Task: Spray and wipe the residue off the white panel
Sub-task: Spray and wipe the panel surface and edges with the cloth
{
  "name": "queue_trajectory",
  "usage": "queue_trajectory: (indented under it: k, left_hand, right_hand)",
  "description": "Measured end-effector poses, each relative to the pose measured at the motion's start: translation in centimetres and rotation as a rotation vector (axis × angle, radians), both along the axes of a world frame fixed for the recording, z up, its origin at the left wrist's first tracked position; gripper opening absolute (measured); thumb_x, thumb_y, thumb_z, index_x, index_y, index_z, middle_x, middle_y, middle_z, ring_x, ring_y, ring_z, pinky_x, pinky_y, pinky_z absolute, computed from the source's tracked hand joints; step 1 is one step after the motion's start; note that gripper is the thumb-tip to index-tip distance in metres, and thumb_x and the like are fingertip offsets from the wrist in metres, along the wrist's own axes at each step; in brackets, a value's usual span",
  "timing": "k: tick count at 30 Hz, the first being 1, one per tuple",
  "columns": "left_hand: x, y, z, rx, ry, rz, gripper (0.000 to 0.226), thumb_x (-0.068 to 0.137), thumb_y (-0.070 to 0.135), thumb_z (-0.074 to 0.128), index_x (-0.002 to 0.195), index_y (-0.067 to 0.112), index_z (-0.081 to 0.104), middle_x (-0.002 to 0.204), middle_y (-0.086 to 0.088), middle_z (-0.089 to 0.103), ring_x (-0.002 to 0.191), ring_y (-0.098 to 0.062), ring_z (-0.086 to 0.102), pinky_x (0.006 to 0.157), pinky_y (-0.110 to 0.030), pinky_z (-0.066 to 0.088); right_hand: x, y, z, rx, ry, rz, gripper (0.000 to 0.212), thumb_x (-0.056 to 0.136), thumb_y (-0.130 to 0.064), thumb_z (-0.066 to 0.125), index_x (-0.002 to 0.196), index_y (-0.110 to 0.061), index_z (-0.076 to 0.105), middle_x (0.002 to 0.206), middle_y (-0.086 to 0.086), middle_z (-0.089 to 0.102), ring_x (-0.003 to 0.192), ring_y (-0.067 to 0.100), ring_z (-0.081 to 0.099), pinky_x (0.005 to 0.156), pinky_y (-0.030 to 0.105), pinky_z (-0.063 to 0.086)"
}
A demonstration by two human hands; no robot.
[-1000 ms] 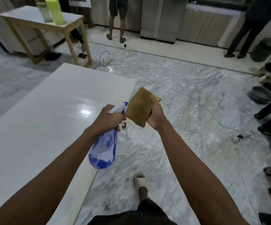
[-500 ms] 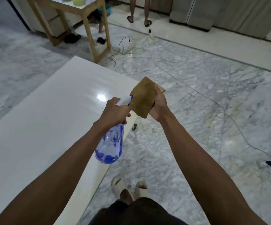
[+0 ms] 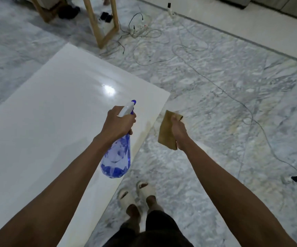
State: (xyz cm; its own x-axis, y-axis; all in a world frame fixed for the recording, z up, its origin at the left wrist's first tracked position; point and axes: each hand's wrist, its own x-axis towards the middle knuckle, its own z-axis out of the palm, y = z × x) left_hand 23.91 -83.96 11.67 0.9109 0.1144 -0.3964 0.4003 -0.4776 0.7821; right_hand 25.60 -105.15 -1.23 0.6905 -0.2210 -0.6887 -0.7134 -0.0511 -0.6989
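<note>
- L hand (image 3: 119,124) wrapped round spray bottle (image 3: 116,157), nozzle pointing fwd over white panel (image 3: 46,122).
- Yellowish residue (image 3: 145,130) along panel's R edge, just right of nozzle, btwn both hands.
- R hand (image 3: 179,131) clutches tan cloth (image 3: 166,132), off panel over floor; nearer the edge.

The room is dim and bluish, lit from overhead — one hard white glare spot sits on the glossy white panel (image 3: 58,111), with a softer sheen spreading around it. The marble floor (image 3: 224,97) looks grey and flat, its veins smeared and soft, and the cables (image 3: 144,32) on it are thin and fuzzy. Shadows are faint; the forearms go dark toward the bottom corners. Wide-angle bending shows at the edges — the floor's pale border curves, and the arms stretch large.
</note>
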Motion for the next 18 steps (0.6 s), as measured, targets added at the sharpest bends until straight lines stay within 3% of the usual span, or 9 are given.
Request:
queue_trajectory:
  k: [2, 4, 6, 8, 12, 16, 18]
  left_hand:
    - [1.5, 0.2, -0.5, -0.002, -0.007, 0.023, 0.021, 0.092, 0.011, 0.053, 0.092, -0.006, 0.067, 0.096, -0.025, 0.072, 0.038, -0.011, 0.058, 0.049, -0.022, 0.052]
    - [3.0, 0.4, -0.9, -0.011, -0.025, 0.049, 0.017, 0.09, 0.007, 0.053, 0.089, -0.001, 0.067, 0.096, -0.025, 0.073, 0.039, -0.01, 0.059, 0.047, -0.021, 0.052]
    - [3.9, 0.5, -1.4, 0.015, -0.044, 0.062, 0.016, 0.091, 0.007, 0.052, 0.088, 0.0, 0.067, 0.094, -0.025, 0.072, 0.04, -0.011, 0.061, 0.049, -0.024, 0.053]
    - [4.2, 0.4, -2.4, 0.042, -0.044, 0.07, 0.016, 0.093, 0.006, 0.052, 0.092, -0.002, 0.066, 0.092, -0.025, 0.071, 0.04, -0.013, 0.061, 0.048, -0.024, 0.053]
    - [3.4, 1.2, -5.7, 0.024, 0.03, 0.137, 0.013, 0.092, 0.004, 0.056, 0.09, 0.008, 0.068, 0.088, -0.018, 0.073, 0.041, -0.012, 0.061, 0.047, -0.024, 0.052]
    - [2.5, 3.2, -7.6, 0.024, 0.11, 0.202, 0.014, 0.091, 0.005, 0.055, 0.086, 0.013, 0.066, 0.089, -0.015, 0.074, 0.039, -0.012, 0.06, 0.054, -0.029, 0.052]
    - [1.8, 4.0, -7.9, 0.049, 0.127, 0.19, 0.015, 0.09, 0.004, 0.053, 0.084, 0.011, 0.066, 0.087, -0.015, 0.073, 0.038, -0.012, 0.06, 0.053, -0.027, 0.05]
  right_hand:
    - [4.0, -0.5, 0.1, -0.166, -0.224, 0.049, 0.055, 0.105, -0.047, 0.031, 0.142, -0.009, 0.045, 0.124, 0.003, 0.055, 0.107, 0.016, 0.051, 0.092, 0.035, 0.045]
    - [9.2, -1.2, -0.8, -0.379, -0.4, 0.188, 0.049, 0.106, -0.042, 0.029, 0.148, -0.017, 0.04, 0.142, 0.005, 0.052, 0.121, 0.021, 0.053, 0.104, 0.041, 0.042]
    - [14.6, -1.6, -3.0, -0.748, -0.383, 0.355, 0.048, 0.105, -0.037, 0.03, 0.145, -0.013, 0.039, 0.146, 0.013, 0.047, 0.133, 0.034, 0.044, 0.114, 0.056, 0.026]
    - [18.3, -0.3, -5.3, -1.043, -0.317, 0.559, 0.053, 0.102, -0.033, 0.032, 0.146, -0.005, 0.034, 0.154, 0.019, 0.033, 0.141, 0.042, 0.03, 0.116, 0.061, 0.014]
    - [20.0, 3.9, -11.8, -1.066, -0.309, 0.863, 0.066, 0.1, -0.048, 0.028, 0.154, -0.01, 0.022, 0.161, 0.022, 0.014, 0.148, 0.043, 0.013, 0.116, 0.064, 0.009]
    - [19.2, 5.2, -14.9, -1.176, -0.315, 0.772, 0.071, 0.099, -0.057, 0.015, 0.154, -0.014, 0.027, 0.159, 0.023, 0.024, 0.146, 0.044, 0.021, 0.114, 0.066, 0.01]
    - [19.0, 5.6, -14.5, -1.16, -0.299, 0.825, 0.07, 0.099, -0.056, 0.013, 0.157, -0.017, 0.015, 0.162, 0.021, 0.012, 0.149, 0.042, 0.008, 0.115, 0.065, 0.0]
